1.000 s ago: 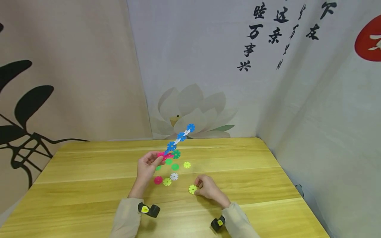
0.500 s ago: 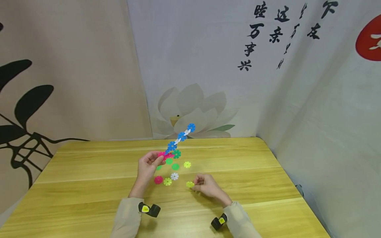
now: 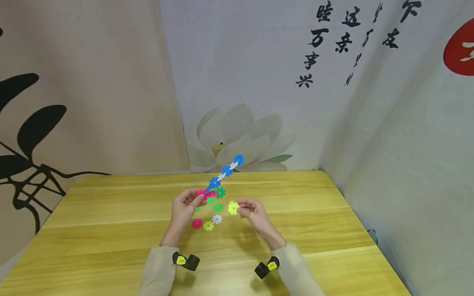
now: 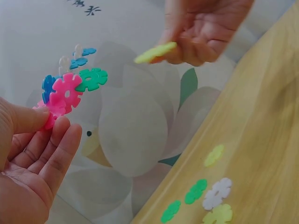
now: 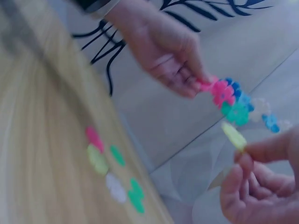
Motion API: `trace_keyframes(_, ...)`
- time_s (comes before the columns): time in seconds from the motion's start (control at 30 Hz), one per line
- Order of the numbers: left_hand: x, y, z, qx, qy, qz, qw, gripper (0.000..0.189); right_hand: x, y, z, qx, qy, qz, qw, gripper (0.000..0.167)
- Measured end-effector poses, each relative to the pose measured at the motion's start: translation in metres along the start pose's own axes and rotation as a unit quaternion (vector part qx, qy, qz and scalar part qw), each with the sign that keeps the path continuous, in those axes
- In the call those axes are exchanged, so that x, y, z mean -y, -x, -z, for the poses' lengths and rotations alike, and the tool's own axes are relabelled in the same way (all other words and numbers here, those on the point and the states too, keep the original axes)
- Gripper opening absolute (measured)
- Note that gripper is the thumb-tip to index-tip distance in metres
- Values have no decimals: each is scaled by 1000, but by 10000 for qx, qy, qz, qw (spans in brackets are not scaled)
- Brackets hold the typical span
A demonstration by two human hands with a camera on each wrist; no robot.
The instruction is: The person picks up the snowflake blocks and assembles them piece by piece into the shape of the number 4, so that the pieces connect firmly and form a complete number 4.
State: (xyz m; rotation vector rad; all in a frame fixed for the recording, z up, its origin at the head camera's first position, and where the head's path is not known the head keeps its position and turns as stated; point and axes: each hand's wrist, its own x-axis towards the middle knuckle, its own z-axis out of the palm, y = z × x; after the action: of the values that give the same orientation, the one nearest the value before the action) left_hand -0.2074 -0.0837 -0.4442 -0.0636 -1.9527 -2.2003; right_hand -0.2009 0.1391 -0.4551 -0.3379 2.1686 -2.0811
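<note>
My left hand pinches a pink snowflake disc at the near end of a chain of linked plastic snowflake discs. Blue and white discs alternate up the chain, which slants away to the right above the table. By the thumb, a second pink disc bears a green disc on its side. Between thumb and fingertips my right hand holds a yellow snowflake disc. It is apart from the chain, a short way from the green disc, as the right wrist view shows.
Loose discs lie on the wooden table below the hands: a pink one, a yellow-green one, a white one and several green ones. Another yellow disc shows in the left wrist view. A printed curtain hangs behind.
My right hand has raised the yellow disc from low over the table, up and slightly left toward the chain, turning it face-on to the head camera. The left hand and chain have hardly moved.
</note>
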Motion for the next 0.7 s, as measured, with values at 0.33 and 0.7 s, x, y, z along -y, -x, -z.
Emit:
trace_keyframes(0.33, 2, 9, -3, 62, -48, -67, 9999, 13, 21, -9, -10, -908, -701, -896, 9894, 12)
trace_keyframes(0.7, 0, 29, -9, 51, -62, 14, 10000, 13, 31, -1, -6, -533, -992, -1375, 9841, 22)
